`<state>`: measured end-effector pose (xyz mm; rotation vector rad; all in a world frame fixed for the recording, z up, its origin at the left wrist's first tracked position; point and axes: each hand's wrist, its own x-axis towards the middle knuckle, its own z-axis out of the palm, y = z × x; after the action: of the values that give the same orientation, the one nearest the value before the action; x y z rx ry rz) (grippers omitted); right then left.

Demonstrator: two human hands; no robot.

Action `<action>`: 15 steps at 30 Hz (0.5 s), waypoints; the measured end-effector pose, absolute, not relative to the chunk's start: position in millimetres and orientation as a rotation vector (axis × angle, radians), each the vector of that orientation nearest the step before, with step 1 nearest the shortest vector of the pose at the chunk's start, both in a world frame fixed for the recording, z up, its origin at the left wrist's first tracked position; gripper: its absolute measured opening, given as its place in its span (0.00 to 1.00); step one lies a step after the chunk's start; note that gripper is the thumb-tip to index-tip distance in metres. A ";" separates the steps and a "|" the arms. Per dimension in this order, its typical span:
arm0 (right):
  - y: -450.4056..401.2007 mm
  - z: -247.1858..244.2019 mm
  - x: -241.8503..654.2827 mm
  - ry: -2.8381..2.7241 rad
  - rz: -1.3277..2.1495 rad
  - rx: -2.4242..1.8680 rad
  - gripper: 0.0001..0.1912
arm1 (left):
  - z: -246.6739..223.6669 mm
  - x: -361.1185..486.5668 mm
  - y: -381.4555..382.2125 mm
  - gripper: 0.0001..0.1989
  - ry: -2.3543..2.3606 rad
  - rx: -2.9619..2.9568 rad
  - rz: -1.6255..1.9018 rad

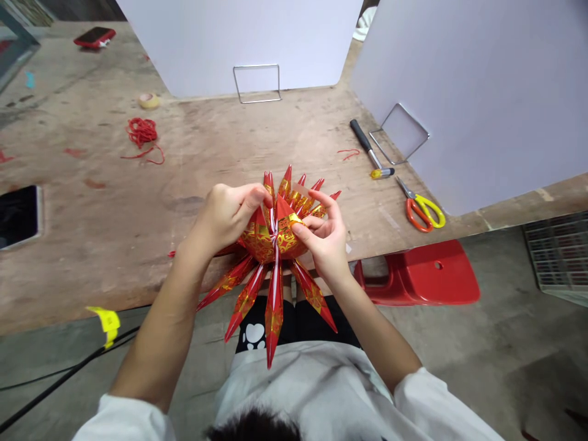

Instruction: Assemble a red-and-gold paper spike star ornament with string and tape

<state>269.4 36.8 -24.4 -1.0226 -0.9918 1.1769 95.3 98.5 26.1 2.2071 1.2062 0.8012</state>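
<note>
A red and gold spiked paper ornament point(274, 312) hangs over the table's front edge, its long points fanning out towards my lap and the back. My left hand point(229, 214) is at its upper left, thumb and forefinger pinched together by the centre; what lies between the fingertips is too small to name. On the right side, my right hand point(324, 236) grips the ornament's patterned body with the thumb in front and the fingers curled behind. White strands or creases run down the ornament's middle.
Red string point(141, 132), a tape roll point(148, 101) and phones point(19, 214) lie at left. A hammer point(367, 142) and scissors point(419, 207) lie at right. White boards point(257, 37) on wire stands rise behind. A red stool point(436, 272) stands below the edge.
</note>
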 end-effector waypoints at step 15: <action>38.3 -25.6 270.5 -0.974 1.211 -0.989 0.35 | 48.2 59.8 119.0 0.09 0.852 1.975 0.263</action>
<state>270.5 38.3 -25.6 -0.9894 -0.9735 1.2110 59.8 119.0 48.2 1.9745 0.8524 0.2630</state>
